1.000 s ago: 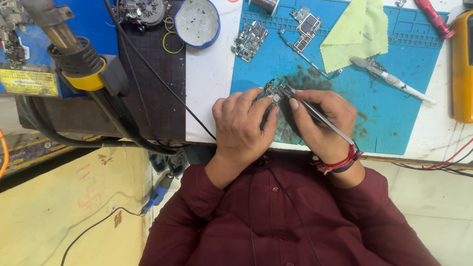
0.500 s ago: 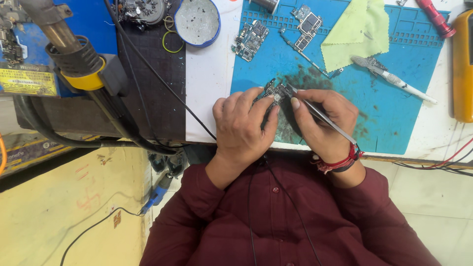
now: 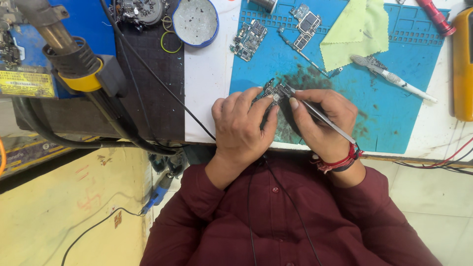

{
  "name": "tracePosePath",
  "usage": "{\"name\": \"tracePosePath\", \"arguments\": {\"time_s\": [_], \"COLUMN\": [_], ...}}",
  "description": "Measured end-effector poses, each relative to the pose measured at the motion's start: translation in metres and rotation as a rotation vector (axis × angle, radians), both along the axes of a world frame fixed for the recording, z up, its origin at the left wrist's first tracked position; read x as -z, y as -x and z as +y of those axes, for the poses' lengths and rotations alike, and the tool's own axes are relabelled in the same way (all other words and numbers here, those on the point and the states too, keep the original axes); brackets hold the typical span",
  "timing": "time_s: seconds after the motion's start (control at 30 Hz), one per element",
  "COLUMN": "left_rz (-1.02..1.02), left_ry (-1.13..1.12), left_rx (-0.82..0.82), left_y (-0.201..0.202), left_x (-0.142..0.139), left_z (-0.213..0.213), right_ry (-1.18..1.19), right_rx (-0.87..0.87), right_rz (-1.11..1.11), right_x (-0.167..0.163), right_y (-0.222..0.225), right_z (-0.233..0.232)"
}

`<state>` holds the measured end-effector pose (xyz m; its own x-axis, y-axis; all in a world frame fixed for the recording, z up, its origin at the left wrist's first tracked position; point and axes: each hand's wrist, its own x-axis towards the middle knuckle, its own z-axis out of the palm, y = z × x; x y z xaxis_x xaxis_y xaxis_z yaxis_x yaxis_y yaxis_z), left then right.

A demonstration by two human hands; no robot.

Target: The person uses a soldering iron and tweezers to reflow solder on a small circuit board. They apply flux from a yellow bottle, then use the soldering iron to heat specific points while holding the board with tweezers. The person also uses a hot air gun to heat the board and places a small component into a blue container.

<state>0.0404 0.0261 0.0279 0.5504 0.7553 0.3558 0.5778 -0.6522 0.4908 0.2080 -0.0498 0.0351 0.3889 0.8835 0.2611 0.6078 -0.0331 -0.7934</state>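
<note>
Left hand [image 3: 242, 125] pinching a small circuit board [image 3: 276, 91] between curled fingertips, steadying it on the blue work mat [image 3: 394, 118]. Right hand [image 3: 320, 123] closing thumb and forefinger around slim metal tweezers [image 3: 322, 117], tip touching the board's right edge, handle trailing toward 4 o'clock across the wrist. Red thread and dark band circling the right wrist. Board lying near the mat's lower left corner, directly between both hands, over a dark smudged patch.

At 12 o'clock from the held board: two more bare circuit boards [image 3: 249, 38], one [image 3: 306, 22] slightly farther right, lying apart on the mat. At 1 o'clock: pale green cloth [image 3: 357, 34], folded loosely. At 2 o'clock: a white-handled tool [image 3: 394, 78] lying diagonally. At the upper right corner: a red-handled tool [image 3: 436, 17]; just beyond the mat's right edge, a yellow device [image 3: 463, 64], partly cut off. At 11 o'clock: a round blue-rimmed tin [image 3: 195, 20] standing on the white table [image 3: 207, 88]. At 9 to 10 o'clock: a hot-air nozzle with yellow collar [image 3: 79, 69], black hose [image 3: 123, 143] drooping below the bench edge. Maroon sleeves filling the lower frame.
</note>
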Motion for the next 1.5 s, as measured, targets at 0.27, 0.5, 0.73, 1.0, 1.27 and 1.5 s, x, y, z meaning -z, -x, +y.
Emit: {"name": "tracePosePath", "arguments": {"time_s": [0.27,0.5,0.73,1.0,1.27,1.5], "left_rz": [-0.003,0.007,0.012,0.008,0.008,0.010], "left_ry": [-0.001,-0.010,-0.006,-0.009,-0.016,-0.011], "left_rx": [-0.003,-0.003,0.001,0.000,0.002,-0.002], "left_y": [0.0000,0.0003,0.0005,-0.0001,-0.0002,-0.0003], "left_x": [0.0002,-0.0002,0.0001,0.0004,0.0001,-0.0007], "left_z": [-0.0003,-0.0003,0.0001,0.0003,0.0008,0.0006], "right_ry": [0.002,0.014,-0.007,0.008,-0.004,-0.004], "right_rx": [-0.003,0.003,-0.038,-0.039,-0.057,-0.051], "right_rz": [0.016,0.027,0.004,0.010,-0.006,-0.022], "right_x": [-0.0005,-0.0002,-0.0009,-0.0030,-0.0040,-0.0033], "right_y": [-0.0001,0.0002,-0.0011,-0.0005,-0.0009,-0.0007], "right_z": [-0.0003,-0.0005,0.0008,0.0020,0.0029,0.0033]}}
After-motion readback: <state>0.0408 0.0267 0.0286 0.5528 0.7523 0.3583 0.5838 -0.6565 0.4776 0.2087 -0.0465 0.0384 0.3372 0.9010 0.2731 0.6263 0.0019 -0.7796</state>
